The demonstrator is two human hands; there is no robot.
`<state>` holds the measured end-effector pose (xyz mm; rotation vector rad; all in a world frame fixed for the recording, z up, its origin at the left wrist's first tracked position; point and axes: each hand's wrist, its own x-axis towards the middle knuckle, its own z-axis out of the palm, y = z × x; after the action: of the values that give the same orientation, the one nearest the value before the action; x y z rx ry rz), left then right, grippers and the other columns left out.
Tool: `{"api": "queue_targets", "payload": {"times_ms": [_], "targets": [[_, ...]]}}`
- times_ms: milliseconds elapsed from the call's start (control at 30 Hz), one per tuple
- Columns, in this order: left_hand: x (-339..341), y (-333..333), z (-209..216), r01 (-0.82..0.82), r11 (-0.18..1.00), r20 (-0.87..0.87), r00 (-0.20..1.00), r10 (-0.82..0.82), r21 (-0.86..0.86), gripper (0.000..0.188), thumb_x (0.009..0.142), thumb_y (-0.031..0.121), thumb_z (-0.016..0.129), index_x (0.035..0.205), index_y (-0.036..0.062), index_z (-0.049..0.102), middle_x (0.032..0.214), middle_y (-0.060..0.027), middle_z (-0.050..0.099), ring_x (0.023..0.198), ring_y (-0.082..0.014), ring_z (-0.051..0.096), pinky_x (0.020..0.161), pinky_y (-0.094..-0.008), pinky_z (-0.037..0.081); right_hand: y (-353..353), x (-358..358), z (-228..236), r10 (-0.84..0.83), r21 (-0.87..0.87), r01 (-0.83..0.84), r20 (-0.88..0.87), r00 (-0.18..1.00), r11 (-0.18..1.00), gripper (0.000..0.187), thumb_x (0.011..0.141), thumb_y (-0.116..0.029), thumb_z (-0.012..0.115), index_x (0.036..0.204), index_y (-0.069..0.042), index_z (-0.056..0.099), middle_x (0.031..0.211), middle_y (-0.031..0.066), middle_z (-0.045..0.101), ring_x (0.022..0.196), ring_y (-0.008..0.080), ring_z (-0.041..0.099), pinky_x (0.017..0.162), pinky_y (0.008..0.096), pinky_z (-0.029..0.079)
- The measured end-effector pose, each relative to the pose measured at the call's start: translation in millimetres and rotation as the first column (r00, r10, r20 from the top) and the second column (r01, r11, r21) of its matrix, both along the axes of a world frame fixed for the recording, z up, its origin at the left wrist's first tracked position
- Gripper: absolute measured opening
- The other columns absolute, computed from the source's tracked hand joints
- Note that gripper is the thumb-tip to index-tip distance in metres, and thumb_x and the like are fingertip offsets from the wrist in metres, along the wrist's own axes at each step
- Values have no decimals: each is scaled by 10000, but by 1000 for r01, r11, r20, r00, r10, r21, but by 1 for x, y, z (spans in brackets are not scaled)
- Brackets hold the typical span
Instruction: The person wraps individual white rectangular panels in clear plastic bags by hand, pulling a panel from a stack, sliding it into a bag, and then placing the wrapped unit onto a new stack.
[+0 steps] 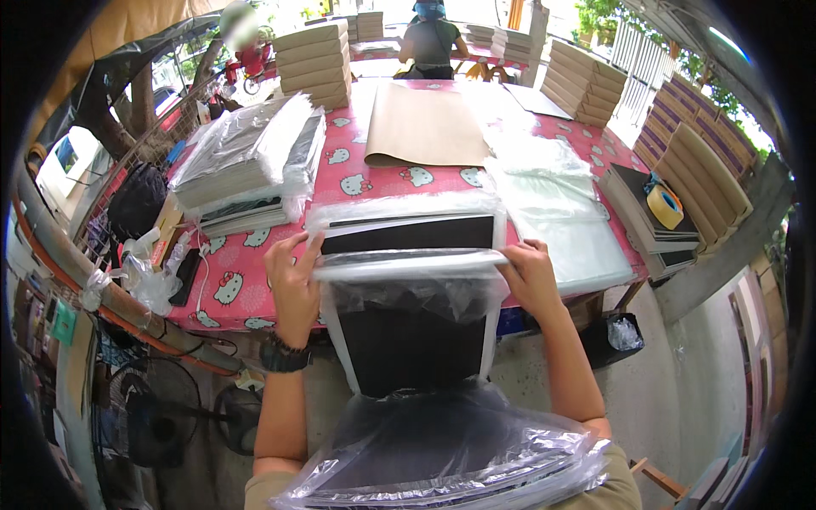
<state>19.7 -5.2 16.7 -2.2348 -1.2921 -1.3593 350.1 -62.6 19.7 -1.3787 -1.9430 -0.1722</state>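
Bag point(408, 266) was gripped from both sides

The left hand point(293, 276), fingers bent, pinched the bag's left end; the right hand point(534, 276), knuckles up, pinched its right end. Both forearms point(575, 365) stretched forward, well apart, toward the bench point(251, 276). The bag was at the bench's near edge.

Bagged board point(408, 238): at the table's point(242, 285) near edge, between left hand point(293, 276) and right hand point(531, 274).
Paper sheet point(425, 123): beyond it, as I look.
Wrapped stacks point(229, 161): left.
Plastic bags point(565, 242): right.
Tape roll point(665, 207): on a board stack point(625, 217), right of the bags.
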Motion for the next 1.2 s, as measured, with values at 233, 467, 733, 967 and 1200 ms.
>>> {"api": "queue_targets", "payload": {"times_ms": [233, 467, 733, 967, 1200], "targets": [[-5, -16, 8, 98, 992, 42, 995, -95, -74, 417, 655, 50, 510, 1069, 63, 556, 1060, -113, 503, 989, -283, 431, 871, -375, 332, -5, -15, 29, -52, -188, -1, -275, 960, 982, 443, 746, -149, 550, 1175, -69, 475, 565, 121, 504, 560, 274, 495, 702, 327, 362], [-3, 0, 14, 0, 998, -159, 987, -10, -67, 364, 732, 15, 498, 1091, 61, 535, 1039, -111, 504, 990, -283, 419, 863, -368, 333, 21, -8, 13, -60, 8, 60, -26, 998, 998, 379, 703, -77, 574, 1081, -75, 542, 630, 134, 545, 628, 243, 546, 718, 341, 384], [-29, -55, 21, 568, 736, 750, 649, -125, -368, 144, 781, 57, 521, 896, -15, 572, 846, -92, 613, 710, -150, 576, 674, -275, 455, -36, -2, 54, -90, -348, -505, -880, 466, 790, 28, 722, -63, 612, 725, -45, 591, 678, 3, 584, 547, 63, 515, 522, 177, 405], [-32, -40, -24, 983, 183, 919, -65, 389, -8, 272, 814, 200, 472, 990, 3, 534, 910, -98, 606, 805, -196, 581, 727, -333, 453, -17, 1, -22, -380, -257, -731, -925, -4, 633, 169, 830, -90, 488, 969, -9, 538, 870, 76, 597, 718, 116, 592, 550, 232, 497], [-66, -75, -109, 881, 5, 815, 435, 382, -472, 232, 778, 204, 556, 982, 94, 555, 928, 4, 586, 835, -121, 517, 716, -287, 367, -77, 21, -128, -393, -275, -730, -920, 10, 625, 209, 808, -66, 524, 1009, -12, 520, 899, 44, 595, 775, 138, 576, 674, 253, 465]]}}
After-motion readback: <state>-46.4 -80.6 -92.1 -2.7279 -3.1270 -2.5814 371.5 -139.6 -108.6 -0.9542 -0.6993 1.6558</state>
